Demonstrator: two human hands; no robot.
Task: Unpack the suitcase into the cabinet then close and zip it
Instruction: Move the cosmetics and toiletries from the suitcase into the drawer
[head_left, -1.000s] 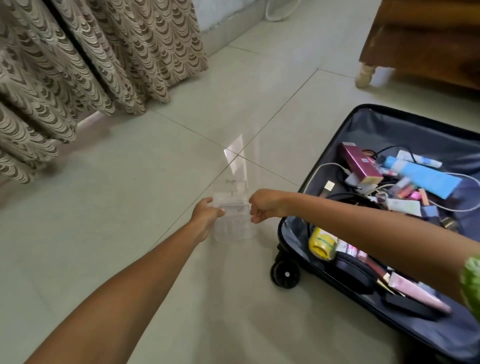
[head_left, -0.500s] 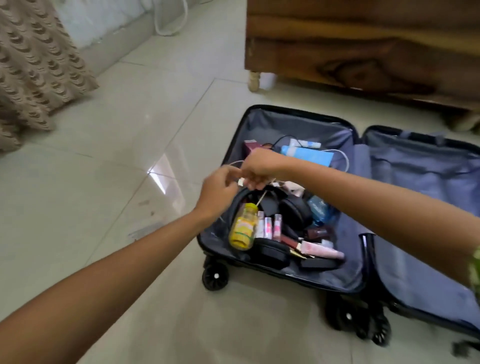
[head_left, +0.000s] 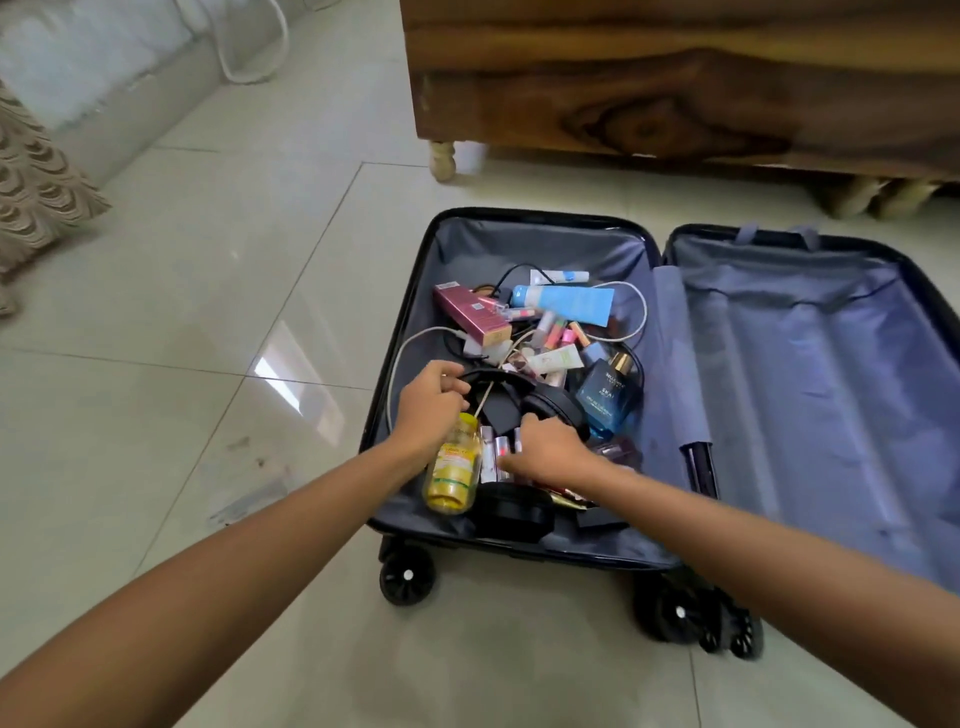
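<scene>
The wooden cabinet (head_left: 675, 83) stands ahead of me on turned legs, its grain dark and knotted. On the glossy tiled floor (head_left: 208, 291) before it my suitcase (head_left: 779, 364) lies spread open in two halves, hard black shell outside, soft grey-blue lining inside, black wheels toward me. The right half holds nothing I can see; the left half is heaped with small things.

Both my arms reach forward and down into that left half. My left hand (head_left: 428, 405) has its fingers curled, pinching the band of the black headphones (head_left: 540, 402). My right hand (head_left: 545, 452) lies palm down with fingers bent over a row of small lipstick tubes (head_left: 493, 447); whether it grips any I cannot tell.

Between my hands lies one yellow plastic bottle (head_left: 452, 470), smooth and rounded. Farther in are one square blue perfume bottle (head_left: 605, 395), one light blue tube (head_left: 566, 304), one pink box (head_left: 470, 314) and a looping white cable (head_left: 636, 306).
</scene>
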